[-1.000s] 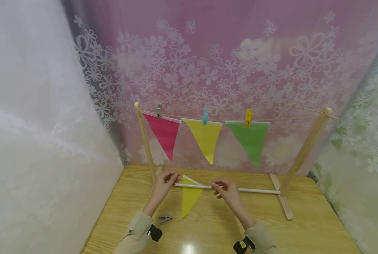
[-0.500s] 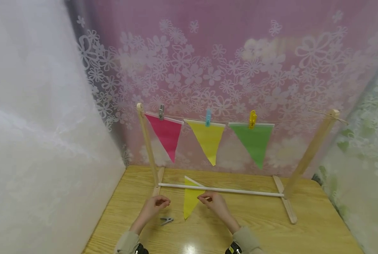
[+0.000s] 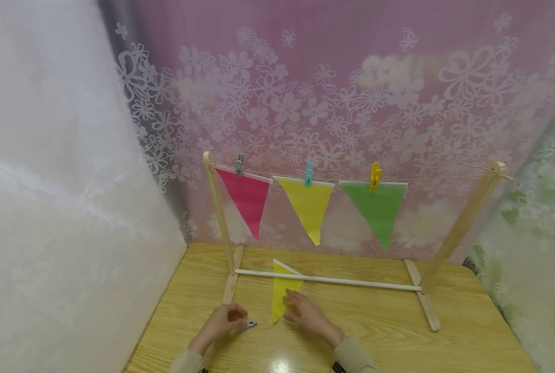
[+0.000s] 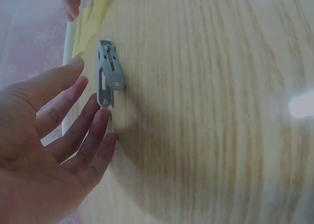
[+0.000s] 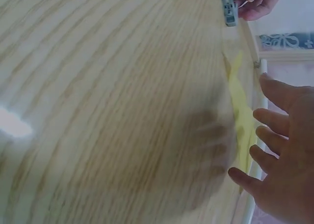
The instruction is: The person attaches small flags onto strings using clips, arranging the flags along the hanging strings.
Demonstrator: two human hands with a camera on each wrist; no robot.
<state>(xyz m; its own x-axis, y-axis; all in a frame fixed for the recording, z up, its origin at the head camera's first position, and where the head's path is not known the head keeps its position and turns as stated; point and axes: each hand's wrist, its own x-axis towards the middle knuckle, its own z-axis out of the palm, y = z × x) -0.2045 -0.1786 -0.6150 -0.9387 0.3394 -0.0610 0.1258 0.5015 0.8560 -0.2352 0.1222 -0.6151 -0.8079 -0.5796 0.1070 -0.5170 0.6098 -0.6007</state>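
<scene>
My left hand [image 3: 220,322] is low over the table beside a grey clothespin [image 3: 250,325]. In the left wrist view its loosely bent fingers reach toward the clothespin [image 4: 110,67], fingertips right at its near end. My right hand [image 3: 309,317], fingers spread and holding nothing, hovers over a yellow pennant [image 3: 282,284] with a white top edge. That pennant lies on the table under the white bar [image 3: 352,281], and the hand covers part of it. The right wrist view has the pennant [image 5: 240,111] just past the spread fingertips.
A wooden stand with a left post [image 3: 221,223] and right post [image 3: 464,223] carries a string. Clipped to it hang a red pennant [image 3: 249,199], a yellow one [image 3: 307,207] and a green one [image 3: 377,210]. A floral curtain [image 3: 324,109] is behind.
Both hands have left the white bar and come back toward the body. The left hand has gone down to the grey clothespin, the right hand to above the lying yellow pennant.
</scene>
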